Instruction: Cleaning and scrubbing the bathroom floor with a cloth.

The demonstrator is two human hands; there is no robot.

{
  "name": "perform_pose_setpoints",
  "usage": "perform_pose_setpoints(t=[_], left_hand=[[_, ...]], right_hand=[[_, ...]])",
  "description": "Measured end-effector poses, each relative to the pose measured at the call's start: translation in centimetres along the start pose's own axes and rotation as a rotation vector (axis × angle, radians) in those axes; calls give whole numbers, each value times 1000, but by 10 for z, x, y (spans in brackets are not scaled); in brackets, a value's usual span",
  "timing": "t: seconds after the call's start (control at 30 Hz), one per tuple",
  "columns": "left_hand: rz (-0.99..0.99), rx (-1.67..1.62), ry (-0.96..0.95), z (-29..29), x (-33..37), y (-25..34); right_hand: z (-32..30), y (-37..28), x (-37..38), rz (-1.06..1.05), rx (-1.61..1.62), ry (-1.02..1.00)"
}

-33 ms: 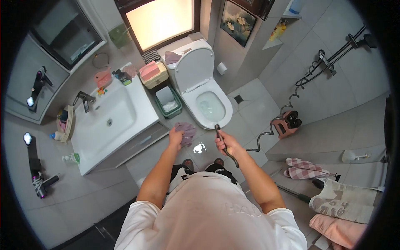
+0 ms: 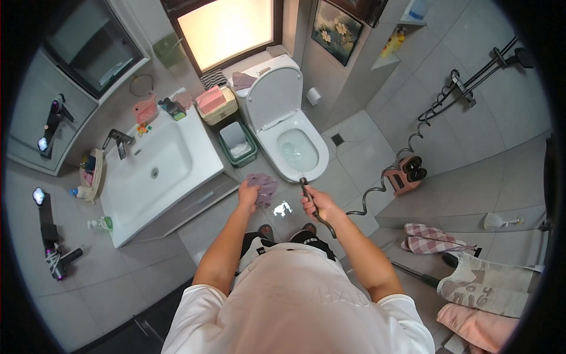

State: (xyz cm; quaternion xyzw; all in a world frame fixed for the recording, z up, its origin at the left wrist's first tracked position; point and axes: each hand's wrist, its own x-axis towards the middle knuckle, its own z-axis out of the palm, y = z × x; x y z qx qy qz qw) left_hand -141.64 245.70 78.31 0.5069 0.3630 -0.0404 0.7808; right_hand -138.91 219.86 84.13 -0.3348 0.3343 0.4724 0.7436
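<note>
A crumpled purple cloth (image 2: 265, 189) hangs from my left hand (image 2: 249, 194), whose fingers are closed on it, low above the floor between the vanity and the toilet. My right hand (image 2: 316, 202) is wrapped round a dark handheld sprayer (image 2: 305, 187). Its head points at the front rim of the white toilet (image 2: 323, 171). Both lid and seat are raised, and the water in the bowl looks rippled. A dark coiled hose (image 2: 368, 197) runs off to the right of my right hand, up toward the shower bar.
Left stands a white sink (image 2: 171, 159) on a vanity with a tap. A green bin (image 2: 254, 154) sits between vanity and toilet. At right, a pink slipper holder (image 2: 402, 183) is on the wall. Lower right hang a checked towel (image 2: 433, 239) and a grey mat (image 2: 489, 283).
My right hand and the sprayer have shifted slightly to the left along the toilet's front rim. The left hand and its cloth have stayed put.
</note>
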Motion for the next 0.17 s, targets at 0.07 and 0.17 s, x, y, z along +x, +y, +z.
perform_pose_setpoints(t=[0.07, 0.17], left_hand=[[5, -23, -6, -11, 8, -13], [-3, 13, -24, -11, 12, -23]], right_hand=[[16, 9, -5, 1, -72, -16], [16, 11, -10, -34, -139, -45]])
